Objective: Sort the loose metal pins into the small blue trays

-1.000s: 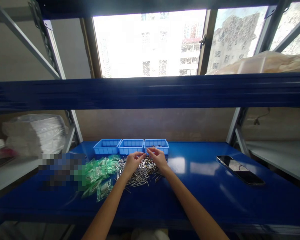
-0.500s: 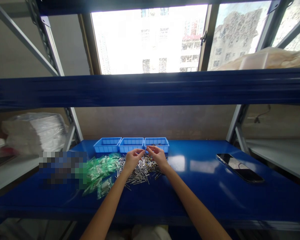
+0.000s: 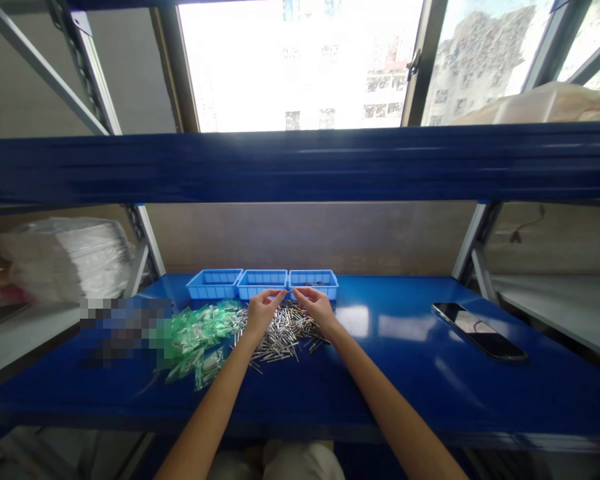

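Note:
A heap of thin silvery metal pins (image 3: 280,337), rivet-like in shape, lies on the blue shelf top. Over its far side, my left hand (image 3: 263,312) is closed in a pinch, thumb against fingers. My right hand (image 3: 316,311) pinches too, its fingertips almost meeting the left ones. Between them shows a small thin metal pin (image 3: 289,291), its details too small to make out. Just behind my hands stand three blue bins in a row: a left bin (image 3: 215,288), a middle bin (image 3: 253,291) and a right bin (image 3: 333,288), the right one with a few pins inside.
Green plastic bags (image 3: 195,333) of small parts lie left of the heap. A black phone (image 3: 480,331) rests on the right of the blue shelf top (image 3: 380,373). A blue crossbeam (image 3: 300,167) spans above the work area. Plastic-wrapped white goods (image 3: 80,257) sit far left.
My hands have levelled out, with the fingertips still close together over the heap. The whole view has shifted slightly as my head tilted. Bins, bags and phone keep their places.

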### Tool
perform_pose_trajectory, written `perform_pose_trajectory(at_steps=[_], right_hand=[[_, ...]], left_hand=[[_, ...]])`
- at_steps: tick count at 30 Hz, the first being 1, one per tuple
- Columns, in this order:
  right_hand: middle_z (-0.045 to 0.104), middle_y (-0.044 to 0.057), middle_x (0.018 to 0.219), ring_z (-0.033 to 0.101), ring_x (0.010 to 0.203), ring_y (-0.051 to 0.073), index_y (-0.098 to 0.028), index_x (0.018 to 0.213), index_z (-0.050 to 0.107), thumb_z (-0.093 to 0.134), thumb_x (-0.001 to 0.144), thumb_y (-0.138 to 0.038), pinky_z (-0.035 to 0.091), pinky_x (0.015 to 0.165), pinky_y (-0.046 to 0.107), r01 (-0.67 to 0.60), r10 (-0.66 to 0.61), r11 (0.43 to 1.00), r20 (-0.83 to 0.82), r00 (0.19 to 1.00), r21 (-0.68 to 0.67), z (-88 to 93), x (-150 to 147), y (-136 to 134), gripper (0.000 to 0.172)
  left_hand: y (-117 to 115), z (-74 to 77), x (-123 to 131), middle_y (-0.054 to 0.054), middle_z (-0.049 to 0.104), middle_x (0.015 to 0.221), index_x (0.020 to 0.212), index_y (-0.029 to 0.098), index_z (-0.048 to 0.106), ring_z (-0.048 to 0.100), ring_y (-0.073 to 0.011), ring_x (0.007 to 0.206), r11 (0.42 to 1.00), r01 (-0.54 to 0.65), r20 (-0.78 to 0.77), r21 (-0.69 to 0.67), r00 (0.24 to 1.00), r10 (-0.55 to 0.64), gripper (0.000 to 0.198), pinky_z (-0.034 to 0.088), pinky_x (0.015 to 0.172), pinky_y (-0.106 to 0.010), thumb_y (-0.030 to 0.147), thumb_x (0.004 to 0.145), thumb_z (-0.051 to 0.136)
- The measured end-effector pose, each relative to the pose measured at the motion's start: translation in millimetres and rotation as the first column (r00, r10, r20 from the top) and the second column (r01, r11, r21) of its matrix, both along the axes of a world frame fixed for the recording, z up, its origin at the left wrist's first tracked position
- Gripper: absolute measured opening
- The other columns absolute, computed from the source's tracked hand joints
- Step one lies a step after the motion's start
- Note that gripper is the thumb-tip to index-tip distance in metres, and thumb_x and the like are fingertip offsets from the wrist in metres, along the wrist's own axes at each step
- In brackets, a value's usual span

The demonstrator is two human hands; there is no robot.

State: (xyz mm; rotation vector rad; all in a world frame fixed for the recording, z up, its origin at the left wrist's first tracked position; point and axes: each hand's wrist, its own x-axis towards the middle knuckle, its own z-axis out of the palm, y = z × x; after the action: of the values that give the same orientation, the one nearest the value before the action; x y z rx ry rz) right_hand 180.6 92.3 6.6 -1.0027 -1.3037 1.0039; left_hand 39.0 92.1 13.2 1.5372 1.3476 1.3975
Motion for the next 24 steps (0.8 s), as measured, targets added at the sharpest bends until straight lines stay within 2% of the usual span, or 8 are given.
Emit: perform_pose_trajectory(at_steps=[4,9,17,21,24], right_hand=[[0.063,0.003,0.074,0.052,0.058,0.012,-0.017,0.086,0.066,0.063,0.062,-0.048,0.033,0.044,0.02,0.006,-0.008,0.999,-0.054,0.998,-0.041,0.2,1.6,1.8,0.039],[0.065,0.004,0.079,0.056,0.066,0.014,-0.017,0.084,0.067,0.063,0.063,-0.047,0.037,0.05,0.022,-0.038,0.038,0.999,0.016,0.999,-0.007,0.5,2.4,-2.1,0.036],[0.067,0.006,0.081,0.059,0.074,0.017,-0.016,0.079,0.069,0.064,0.063,-0.045,0.044,0.065,0.027,-0.109,0.106,0.993,0.055,0.993,0.042,0.7,1.6,-4.9,0.033],[0.066,0.005,0.08,0.057,0.066,0.015,-0.017,0.082,0.068,0.062,0.064,-0.047,0.041,0.054,0.024,-0.008,0.006,1.0,0.057,0.998,0.025,2.1,5.2,-3.0,0.036],[0.066,0.004,0.075,0.055,0.06,0.013,-0.016,0.081,0.068,0.062,0.063,-0.049,0.036,0.047,0.022,0.02,-0.02,1.0,0.078,0.997,-0.006,2.4,8.6,-2.3,0.038]], left_hand=[[-3.3,-0.1,3.4,0.001,0.055,0.051,0.077,0.015,0.067,0.045,-0.0093,0.042,0.997,0.052,-0.122,0.05,0.991,-0.046,0.04,0.035,0.043,-0.022,0.051,0.063,0.059],[-6.3,-0.1,6.0,-0.004,0.062,0.07,0.07,0.018,0.069,0.051,-0.0122,0.056,0.978,0.124,-0.302,0.166,0.951,-0.069,0.032,0.04,0.057,-0.025,0.048,0.064,0.06],[-9.6,1.6,7.9,-0.004,0.061,0.07,0.065,0.018,0.069,0.05,-0.0119,0.055,0.979,0.165,-0.302,0.116,0.945,-0.123,0.029,0.039,0.054,-0.025,0.046,0.058,0.065],[-6.6,0.6,6.4,-0.004,0.062,0.073,0.07,0.018,0.069,0.051,-0.0114,0.054,0.981,0.105,-0.27,0.164,0.961,-0.058,0.027,0.04,0.054,-0.024,0.044,0.063,0.062],[-3.7,0.9,4.6,-0.003,0.06,0.061,0.073,0.016,0.068,0.05,-0.011,0.049,0.993,-0.002,-0.173,0.115,0.985,0.022,0.034,0.039,0.049,-0.023,0.048,0.064,0.06]])
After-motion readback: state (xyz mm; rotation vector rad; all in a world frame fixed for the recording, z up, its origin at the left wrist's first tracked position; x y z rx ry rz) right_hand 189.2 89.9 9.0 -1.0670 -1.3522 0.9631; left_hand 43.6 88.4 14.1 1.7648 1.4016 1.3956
